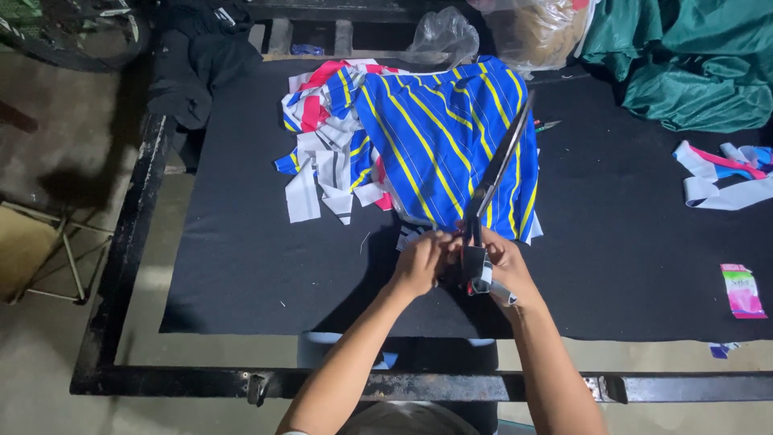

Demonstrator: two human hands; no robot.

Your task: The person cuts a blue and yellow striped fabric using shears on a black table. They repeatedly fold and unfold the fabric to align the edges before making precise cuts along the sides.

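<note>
Right hand (501, 266): grips large scissors (493, 181) (blades up over striped fabric (439, 141)).
Left hand (417, 264): pinches a cloth piece near the table (241, 266) front edge.

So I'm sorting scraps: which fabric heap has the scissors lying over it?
The blue, yellow-striped heap at the table's centre, just beyond both hands; the scissors cross it. The small strip pile at right lies apart.

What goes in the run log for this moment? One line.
right hand: grips scissors | left hand: pinches striped fabric edge | black mat
</note>
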